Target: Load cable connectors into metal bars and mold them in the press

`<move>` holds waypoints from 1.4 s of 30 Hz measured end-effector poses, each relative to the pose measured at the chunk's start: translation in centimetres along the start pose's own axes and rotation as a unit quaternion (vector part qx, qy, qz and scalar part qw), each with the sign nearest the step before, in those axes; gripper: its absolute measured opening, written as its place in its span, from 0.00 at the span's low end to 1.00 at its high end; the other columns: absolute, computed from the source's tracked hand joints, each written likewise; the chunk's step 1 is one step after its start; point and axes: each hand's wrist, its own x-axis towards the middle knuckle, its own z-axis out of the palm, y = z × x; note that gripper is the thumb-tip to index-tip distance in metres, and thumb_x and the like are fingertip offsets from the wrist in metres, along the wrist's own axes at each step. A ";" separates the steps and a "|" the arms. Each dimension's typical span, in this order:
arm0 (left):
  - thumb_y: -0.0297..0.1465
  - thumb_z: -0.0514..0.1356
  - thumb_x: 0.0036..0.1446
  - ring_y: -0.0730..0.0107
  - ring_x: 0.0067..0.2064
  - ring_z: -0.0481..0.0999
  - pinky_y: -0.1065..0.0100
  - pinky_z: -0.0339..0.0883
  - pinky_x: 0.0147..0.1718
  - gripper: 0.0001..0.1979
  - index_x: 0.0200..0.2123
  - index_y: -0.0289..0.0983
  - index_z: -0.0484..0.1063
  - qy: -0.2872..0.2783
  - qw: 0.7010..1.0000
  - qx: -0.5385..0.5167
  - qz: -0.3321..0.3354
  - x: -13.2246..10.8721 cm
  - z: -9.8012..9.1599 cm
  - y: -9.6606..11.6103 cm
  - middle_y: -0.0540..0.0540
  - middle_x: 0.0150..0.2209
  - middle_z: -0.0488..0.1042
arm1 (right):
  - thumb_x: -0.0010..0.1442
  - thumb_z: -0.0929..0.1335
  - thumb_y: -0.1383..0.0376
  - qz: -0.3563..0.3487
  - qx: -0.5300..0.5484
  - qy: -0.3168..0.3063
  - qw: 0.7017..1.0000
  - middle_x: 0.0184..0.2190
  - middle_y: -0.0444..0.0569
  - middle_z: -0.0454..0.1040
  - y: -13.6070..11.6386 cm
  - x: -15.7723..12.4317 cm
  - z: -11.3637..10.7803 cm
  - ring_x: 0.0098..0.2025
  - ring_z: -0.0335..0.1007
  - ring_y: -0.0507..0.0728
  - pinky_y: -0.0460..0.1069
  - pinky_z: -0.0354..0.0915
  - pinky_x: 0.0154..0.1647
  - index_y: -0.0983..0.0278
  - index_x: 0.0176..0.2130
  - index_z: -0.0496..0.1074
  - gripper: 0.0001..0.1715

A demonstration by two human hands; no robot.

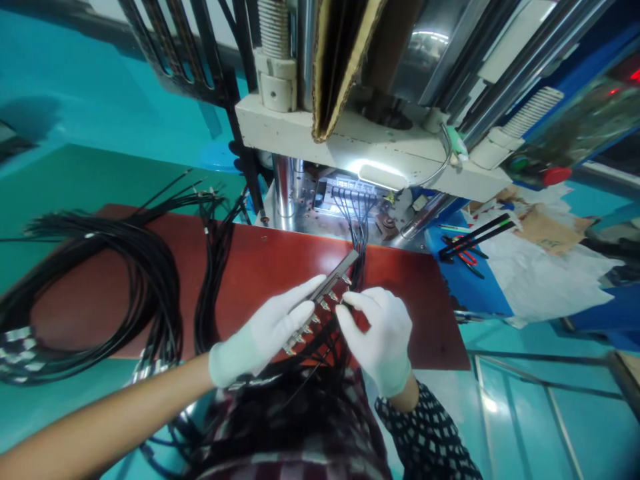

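Note:
My left hand, in a white glove, is closed around a long grey metal bar held at a slant over the table. Several small silver connectors stick out along the bar's lower right edge. Close to the bar's far end, my gloved right hand pinches thumb and forefinger together at one of the connectors. What lies between those fingertips is too small to make out. Black cables run beneath both hands toward my lap. Another bunch of thin black cables leads from a lit metal mould in the press.
A press with a cream crosspiece and steel columns stands ahead. Coiled black cables lie on the left of the red-brown tabletop. At right are red-handled pliers, white sheeting and a red button.

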 end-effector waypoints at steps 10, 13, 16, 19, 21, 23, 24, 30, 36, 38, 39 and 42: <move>0.38 0.52 0.69 0.63 0.68 0.62 0.62 0.52 0.69 0.26 0.68 0.41 0.59 -0.016 1.000 0.007 -0.006 0.1 -0.2 0.3 0.48 0.68 0.62 | 0.59 0.71 0.66 0.032 0.055 -0.005 0.998 0.30 0.45 0.75 0.6 0.2 0.4 0.31 0.67 0.53 0.50 0.60 0.36 0.60 0.35 0.78 0.03; 0.39 0.53 0.68 0.59 0.68 0.61 0.59 0.51 0.69 0.27 0.68 0.41 0.60 -0.018 0.999 0.017 -0.020 0.1 -0.9 0.4 0.48 0.68 0.62 | 0.62 0.69 0.64 0.142 0.148 -0.009 0.979 0.34 0.47 0.74 2.8 -0.1 -0.2 0.32 0.67 0.52 0.49 0.63 0.37 0.62 0.39 0.78 0.07; 0.40 0.53 0.68 0.55 0.69 0.60 0.56 0.50 0.70 0.28 0.68 0.42 0.59 -0.024 0.999 0.004 -0.026 0.3 -1.6 0.6 0.49 0.68 0.61 | 0.64 0.66 0.61 0.241 0.300 -0.114 0.916 0.35 0.48 0.73 4.2 -0.5 -0.2 0.32 0.66 0.52 0.48 0.62 0.34 0.64 0.44 0.78 0.13; 0.40 0.53 0.68 0.54 0.68 0.61 0.55 0.51 0.69 0.28 0.68 0.43 0.59 -0.039 0.999 -0.012 -0.018 0.5 -1.9 0.9 0.49 0.68 0.61 | 0.67 0.63 0.54 0.308 0.485 -0.244 0.782 0.27 0.45 0.68 3.9 -0.6 0.3 0.26 0.57 0.49 0.46 0.53 0.25 0.66 0.46 0.77 0.22; 0.40 0.53 0.68 0.53 0.68 0.62 0.54 0.51 0.69 0.27 0.68 0.43 0.59 -0.043 0.999 -0.016 -0.019 0.5 -1.9 1.1 0.49 0.68 0.62 | 0.64 0.65 0.52 0.328 0.526 -0.238 0.748 0.27 0.45 0.67 3.1 -0.6 0.5 0.25 0.55 0.48 0.45 0.51 0.24 0.67 0.44 0.77 0.23; 0.40 0.52 0.68 0.53 0.68 0.61 0.52 0.50 0.69 0.28 0.68 0.42 0.59 -0.037 0.999 -0.011 -0.026 0.5 -1.9 1.3 0.49 0.67 0.63 | 0.58 0.70 0.56 0.333 0.480 -0.204 0.785 0.29 0.45 0.71 2.2 -0.6 0.5 0.28 0.59 0.49 0.45 0.56 0.27 0.66 0.41 0.77 0.17; 0.40 0.53 0.68 0.53 0.68 0.61 0.52 0.49 0.70 0.28 0.68 0.42 0.59 -0.032 0.999 -0.005 -0.027 0.5 -1.9 1.3 0.49 0.67 0.63 | 0.55 0.73 0.58 0.333 0.435 -0.190 0.815 0.29 0.44 0.72 1.7 -0.6 0.4 0.28 0.60 0.49 0.45 0.58 0.29 0.65 0.39 0.76 0.14; 0.40 0.53 0.68 0.55 0.68 0.62 0.58 0.51 0.69 0.28 0.68 0.40 0.60 -0.018 0.999 0.029 -0.021 0.5 -2.0 0.9 0.47 0.68 0.61 | 0.55 0.74 0.58 0.308 0.267 -0.199 0.891 0.22 0.40 0.69 0.5 -0.9 -1.0 0.26 0.61 0.49 0.46 0.59 0.28 0.63 0.28 0.74 0.11; 0.40 0.53 0.68 0.57 0.69 0.60 0.60 0.51 0.69 0.28 0.68 0.40 0.60 -0.014 0.999 0.028 -0.022 0.6 -1.9 0.6 0.46 0.68 0.62 | 0.57 0.73 0.61 0.268 0.246 -0.236 0.901 0.21 0.38 0.68 0.1 -1.2 -2.2 0.26 0.61 0.48 0.45 0.57 0.28 0.62 0.25 0.72 0.12; 0.41 0.53 0.68 0.55 0.68 0.62 0.57 0.53 0.68 0.28 0.68 0.40 0.60 -0.016 0.999 0.022 -0.028 0.6 -2.1 0.7 0.46 0.67 0.63 | 0.57 0.72 0.62 0.261 0.247 -0.228 0.905 0.23 0.38 0.69 -0.2 -1.5 -2.4 0.26 0.61 0.48 0.45 0.58 0.28 0.62 0.28 0.72 0.09; 0.41 0.53 0.68 0.53 0.67 0.64 0.56 0.56 0.67 0.28 0.68 0.40 0.61 -0.015 0.999 0.019 -0.033 0.6 -2.1 0.7 0.46 0.66 0.65 | 0.58 0.71 0.63 0.264 0.256 -0.221 0.903 0.23 0.39 0.69 -0.3 -1.6 -2.4 0.25 0.61 0.48 0.45 0.59 0.28 0.62 0.29 0.72 0.08; 0.43 0.54 0.67 0.49 0.64 0.67 0.53 0.60 0.65 0.29 0.67 0.40 0.62 -0.015 0.999 0.016 -0.046 0.6 -2.4 0.9 0.45 0.63 0.69 | 0.58 0.70 0.63 0.302 0.315 -0.180 0.882 0.23 0.40 0.70 -0.7 -1.4 -2.2 0.24 0.62 0.49 0.45 0.60 0.26 0.63 0.32 0.71 0.06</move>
